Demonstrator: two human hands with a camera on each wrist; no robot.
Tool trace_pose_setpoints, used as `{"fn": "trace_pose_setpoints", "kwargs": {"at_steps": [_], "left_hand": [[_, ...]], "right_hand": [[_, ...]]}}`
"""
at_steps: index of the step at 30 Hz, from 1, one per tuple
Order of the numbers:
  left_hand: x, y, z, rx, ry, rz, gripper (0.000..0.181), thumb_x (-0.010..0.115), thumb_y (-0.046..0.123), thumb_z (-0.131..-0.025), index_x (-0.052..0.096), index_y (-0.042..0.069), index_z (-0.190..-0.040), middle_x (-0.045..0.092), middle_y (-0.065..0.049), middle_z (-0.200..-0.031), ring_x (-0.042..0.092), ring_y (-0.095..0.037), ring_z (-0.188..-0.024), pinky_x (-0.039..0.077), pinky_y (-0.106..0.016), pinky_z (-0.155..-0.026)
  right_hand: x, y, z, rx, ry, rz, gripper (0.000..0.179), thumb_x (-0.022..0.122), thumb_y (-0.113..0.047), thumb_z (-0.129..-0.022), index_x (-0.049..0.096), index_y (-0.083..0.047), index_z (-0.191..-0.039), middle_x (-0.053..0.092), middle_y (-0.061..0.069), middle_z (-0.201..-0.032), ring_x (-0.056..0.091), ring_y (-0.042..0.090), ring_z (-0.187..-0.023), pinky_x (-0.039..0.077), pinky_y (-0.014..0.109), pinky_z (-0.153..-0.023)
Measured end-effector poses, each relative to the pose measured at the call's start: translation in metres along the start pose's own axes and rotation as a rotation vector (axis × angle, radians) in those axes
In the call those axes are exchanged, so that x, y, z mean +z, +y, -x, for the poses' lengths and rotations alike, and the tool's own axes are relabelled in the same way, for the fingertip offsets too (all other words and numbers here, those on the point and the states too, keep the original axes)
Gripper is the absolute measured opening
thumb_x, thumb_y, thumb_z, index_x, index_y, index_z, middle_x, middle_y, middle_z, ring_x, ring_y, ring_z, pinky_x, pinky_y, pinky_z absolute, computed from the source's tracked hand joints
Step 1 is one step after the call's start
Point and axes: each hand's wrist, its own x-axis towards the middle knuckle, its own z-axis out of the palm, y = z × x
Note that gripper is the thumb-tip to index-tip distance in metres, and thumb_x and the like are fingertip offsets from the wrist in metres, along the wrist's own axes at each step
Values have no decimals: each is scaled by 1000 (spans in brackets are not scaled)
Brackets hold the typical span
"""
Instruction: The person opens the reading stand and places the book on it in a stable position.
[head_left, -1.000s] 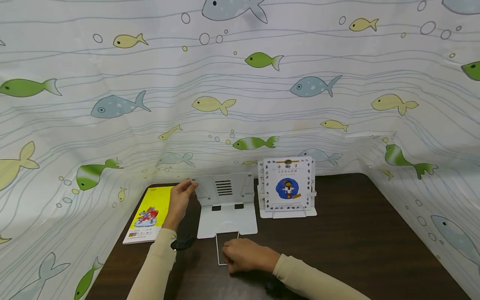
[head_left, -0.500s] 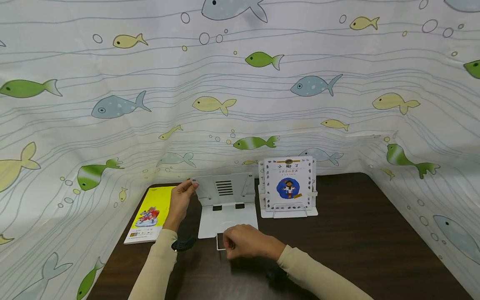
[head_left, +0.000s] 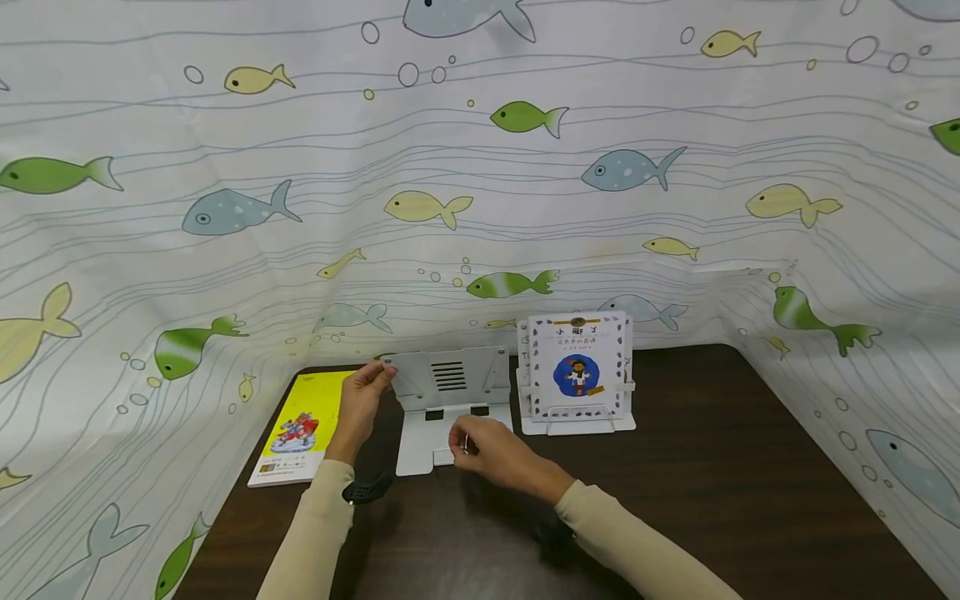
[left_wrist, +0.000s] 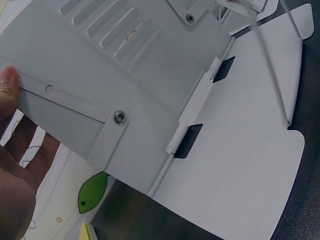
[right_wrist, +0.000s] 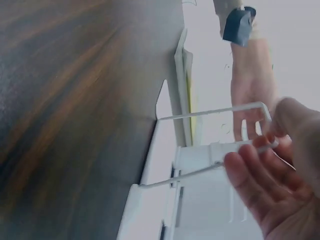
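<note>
Stand (head_left: 455, 408): opened out on the dark surface (head_left: 712, 475), between yellow book and second stand; slotted plate (head_left: 481, 372) tilted up, base (head_left: 416, 446) laid flat.
Left grip (head_left: 362, 402): clamped on the plate's upper left corner, thumb pressed to the near face, fingers placed behind.
Right grip (head_left: 491, 450): clamped on the end of the wire loop (right_wrist: 210, 112), which is held raised at the base's front edge.
Yellow book (head_left: 322, 400): laid flat.
Second stand (head_left: 532, 427): stood at the right, a white book (head_left: 576, 333) propped on it.
Backdrop (head_left: 450, 250): printed with fish.
</note>
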Motion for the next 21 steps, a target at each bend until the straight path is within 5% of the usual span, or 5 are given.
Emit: {"fn": "trace_pose_setpoints", "kwargs": {"at_steps": [5, 10, 21], "left_hand": [[0, -1, 1, -7, 1, 26, 13, 68, 7, -104, 80, 6, -101, 77, 6, -97, 64, -8, -93, 57, -19, -89], [0, -1, 2, -22, 4, 44, 15, 69, 8, -104, 80, 12, -94, 78, 2, -98, 64, -8, -92, 57, -21, -88], [-1, -3, 9, -1, 3, -10, 30, 66, 7, -105, 68, -16, -124, 72, 20, -89, 64, -4, -93, 55, -14, -89]], "right_hand": [[5, 9, -5, 59, 107, -37, 5, 66, -9, -105, 66, -12, -109, 67, 0, -100, 63, 6, -83, 55, 20, -74], [11, 21, -4, 140, 96, -28, 4, 68, -8, -104, 67, -11, -105, 69, 3, -100, 64, 9, -84, 55, 22, -72], [24, 44, -3, 295, 77, -152, 5, 72, -9, -101, 72, -5, -102, 77, 7, -95, 71, 13, -81, 56, 24, -70]]}}
